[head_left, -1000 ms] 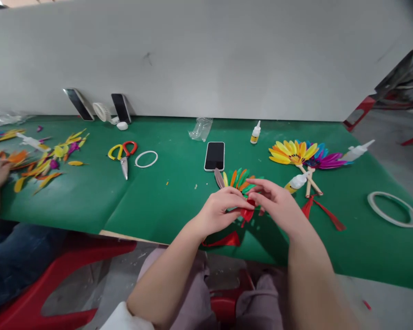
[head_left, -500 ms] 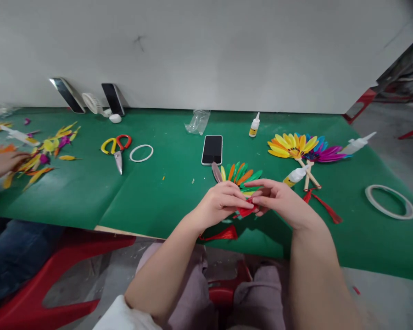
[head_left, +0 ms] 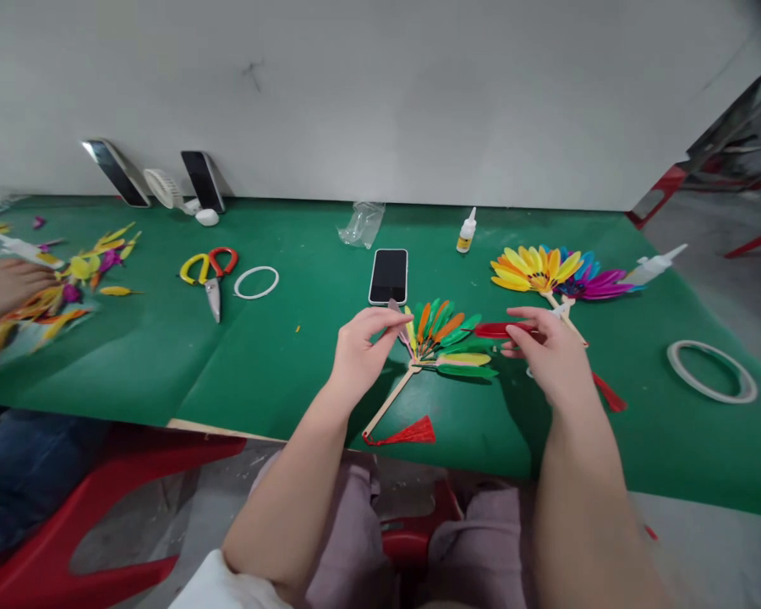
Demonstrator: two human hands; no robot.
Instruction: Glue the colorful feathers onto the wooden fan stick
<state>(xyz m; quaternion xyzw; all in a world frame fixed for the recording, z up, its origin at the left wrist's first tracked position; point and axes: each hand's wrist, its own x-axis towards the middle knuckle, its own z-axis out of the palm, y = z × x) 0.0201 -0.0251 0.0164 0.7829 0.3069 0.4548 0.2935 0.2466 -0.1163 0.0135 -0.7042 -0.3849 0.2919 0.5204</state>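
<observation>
A feather fan (head_left: 444, 328) with green, orange and yellow feathers lies before me, its wooden handle (head_left: 388, 404) slanting toward the table edge, where a red tassel (head_left: 412, 432) hangs on. My left hand (head_left: 363, 351) is over the fan's left side, thumb and fingertips pinched together at a mauve feather (head_left: 393, 305). What that pinch holds, if anything, is hidden. To the fan's right, my right hand (head_left: 549, 347) pinches a red feather (head_left: 489, 330) by one end, its tip pointing left over the green feathers. A phone (head_left: 389, 277) lies just behind the fan.
Finished-looking yellow (head_left: 536, 266) and purple (head_left: 599, 283) feather fans lie right, near glue bottles (head_left: 466, 230) and a tape roll (head_left: 714, 372). Scissors (head_left: 210, 283) and a white ring (head_left: 257, 282) are left. Another person's hand (head_left: 6, 292) touches loose feathers at far left.
My hands were together over the fan around something red; now they are apart. The left moved up and left, the right moved right with the red feather, uncovering the handle.
</observation>
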